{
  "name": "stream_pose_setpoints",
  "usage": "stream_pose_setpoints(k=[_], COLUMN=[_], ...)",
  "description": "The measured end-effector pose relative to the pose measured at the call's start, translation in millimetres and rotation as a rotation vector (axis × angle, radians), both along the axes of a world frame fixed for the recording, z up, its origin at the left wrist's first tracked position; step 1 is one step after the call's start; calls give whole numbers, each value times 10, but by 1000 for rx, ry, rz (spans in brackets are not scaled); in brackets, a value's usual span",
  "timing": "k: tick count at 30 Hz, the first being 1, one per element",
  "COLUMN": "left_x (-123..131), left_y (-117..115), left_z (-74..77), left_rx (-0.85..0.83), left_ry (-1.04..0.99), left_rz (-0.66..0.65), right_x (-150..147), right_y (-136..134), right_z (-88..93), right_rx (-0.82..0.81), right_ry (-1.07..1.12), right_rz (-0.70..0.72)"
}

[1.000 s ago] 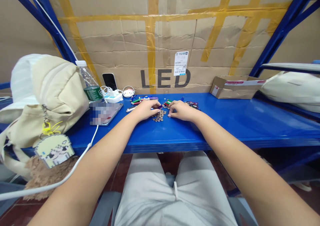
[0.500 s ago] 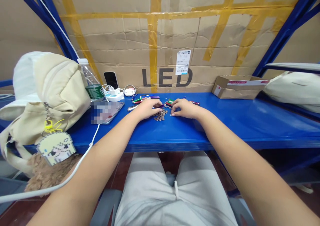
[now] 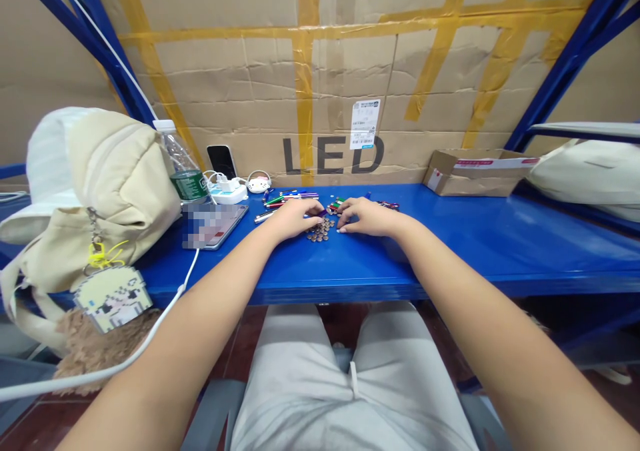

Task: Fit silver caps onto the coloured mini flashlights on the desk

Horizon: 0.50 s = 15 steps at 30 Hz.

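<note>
Several small bronze-coloured coins (image 3: 320, 233) lie in a loose cluster on the blue tabletop (image 3: 330, 264). At the cluster's left edge is my left hand (image 3: 296, 218), its fingers curved and its thumb apart, with the thumb tip by the coins. My right hand (image 3: 369, 216) rests just right of the cluster, fingers bent and tips low at the tabletop. I make out nothing held in either hand. Several pens (image 3: 293, 196) lie behind my left hand, partly covered by it. More colourful pens (image 3: 387, 205) show behind my right hand.
On the left are a cream bag (image 3: 115, 171), a plastic bottle (image 3: 187, 171), a phone (image 3: 221, 162), a white power strip (image 3: 233, 191) and a flat device (image 3: 227, 224). An open cardboard box (image 3: 473, 176) stands back right. A large cardboard sheet (image 3: 225, 91) closes off the back.
My right hand has shifted slightly left, nearer the coins. My left hand stays almost where it was, and the coins look much the same.
</note>
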<state>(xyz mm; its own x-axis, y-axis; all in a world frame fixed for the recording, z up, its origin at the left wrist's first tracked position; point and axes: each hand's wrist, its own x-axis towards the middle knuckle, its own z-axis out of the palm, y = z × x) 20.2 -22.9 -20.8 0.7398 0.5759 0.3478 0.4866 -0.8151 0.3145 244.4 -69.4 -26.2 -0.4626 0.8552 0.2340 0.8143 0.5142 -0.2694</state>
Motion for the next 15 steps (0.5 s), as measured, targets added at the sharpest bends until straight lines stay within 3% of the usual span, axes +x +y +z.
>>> stream_pose_setpoints(k=[8,15], left_x=[0,5], left_y=[-13,21], left_z=[10,-22], left_rx=[6,-3], left_ry=[16,-1], left_rz=[-1,-15], right_x=[-51,-164], right_y=[-20,-83], right_z=[52,41], right_rx=[-79,41], right_ry=[-25,-178], right_rz=[-5,-87])
